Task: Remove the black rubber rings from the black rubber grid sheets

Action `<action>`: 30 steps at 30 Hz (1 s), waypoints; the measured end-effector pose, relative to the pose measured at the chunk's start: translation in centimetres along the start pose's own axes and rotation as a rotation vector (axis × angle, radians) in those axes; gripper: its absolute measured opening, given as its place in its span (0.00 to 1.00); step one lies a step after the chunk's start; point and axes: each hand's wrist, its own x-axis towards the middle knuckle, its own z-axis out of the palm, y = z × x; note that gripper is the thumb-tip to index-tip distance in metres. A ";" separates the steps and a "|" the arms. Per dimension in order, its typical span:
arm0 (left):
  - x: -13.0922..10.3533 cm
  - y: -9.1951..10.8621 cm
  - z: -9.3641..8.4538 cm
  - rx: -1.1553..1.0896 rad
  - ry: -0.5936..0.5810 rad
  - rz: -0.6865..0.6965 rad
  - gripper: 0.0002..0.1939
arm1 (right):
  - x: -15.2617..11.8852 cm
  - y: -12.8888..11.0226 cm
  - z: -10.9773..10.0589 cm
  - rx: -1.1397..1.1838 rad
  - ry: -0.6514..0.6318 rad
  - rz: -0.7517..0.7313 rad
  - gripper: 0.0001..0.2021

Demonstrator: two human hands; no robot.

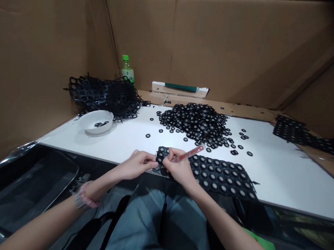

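A black sheet of round discs (pixel 221 175) lies along the front edge of the white table, its left end under my hands. My left hand (pixel 139 163) pinches the left end of this sheet between thumb and fingers. In my right hand (pixel 181 169) is a pen-like tool with a red, clear handle (pixel 193 152); its tip points down at the sheet close to my left fingertips and is hidden by my fingers. Beyond the sheet rises a heap of loose black discs (pixel 196 123), with single ones scattered around it.
A white bowl (pixel 96 122) holding a few discs stands at the left, before a tangled pile of black webbing (pixel 103 95). Behind is a green-capped bottle (pixel 127 71). More black sheets (pixel 294 130) lie at the right. Cardboard walls (pixel 224 46) enclose the white table (pixel 289 178).
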 end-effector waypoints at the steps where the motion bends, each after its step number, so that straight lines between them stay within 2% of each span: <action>1: 0.0 0.0 0.0 0.001 0.003 -0.003 0.17 | 0.0 0.0 0.0 0.001 -0.003 0.001 0.10; 9: -0.1 0.3 0.1 -0.032 0.014 -0.025 0.17 | -0.1 -0.2 -0.1 -0.057 -0.017 -0.034 0.11; 14: 0.1 0.0 0.4 -0.233 -0.009 -0.055 0.17 | -0.5 0.0 0.5 -0.174 -0.031 -0.222 0.12; 16: 0.1 0.0 0.4 -0.300 -0.027 -0.047 0.17 | -0.5 0.2 0.6 -0.195 -0.044 -0.245 0.12; 18: 0.1 0.1 0.0 -0.290 -0.056 -0.026 0.17 | -0.4 0.2 0.2 -0.132 -0.070 -0.188 0.12; 20: 0.0 0.4 -0.8 -0.208 -0.115 -0.009 0.18 | 0.2 0.0 -0.7 0.046 -0.078 -0.058 0.12; 23: 0.1 1.2 -2.3 0.029 -0.202 -0.040 0.22 | 1.8 -0.5 -2.6 0.290 0.029 0.056 0.13; 25: 0.7 1.8 -2.9 0.237 -0.112 -0.068 0.24 | 3.0 -0.6 -3.6 0.310 0.117 0.025 0.14; 28: 2.3 2.5 -2.7 0.416 0.145 0.010 0.20 | 4.2 0.0 -3.9 0.247 0.135 -0.003 0.14; 30: 3.5 2.6 -2.0 0.408 0.182 0.098 0.16 | 4.6 0.8 -3.5 0.194 0.132 -0.005 0.14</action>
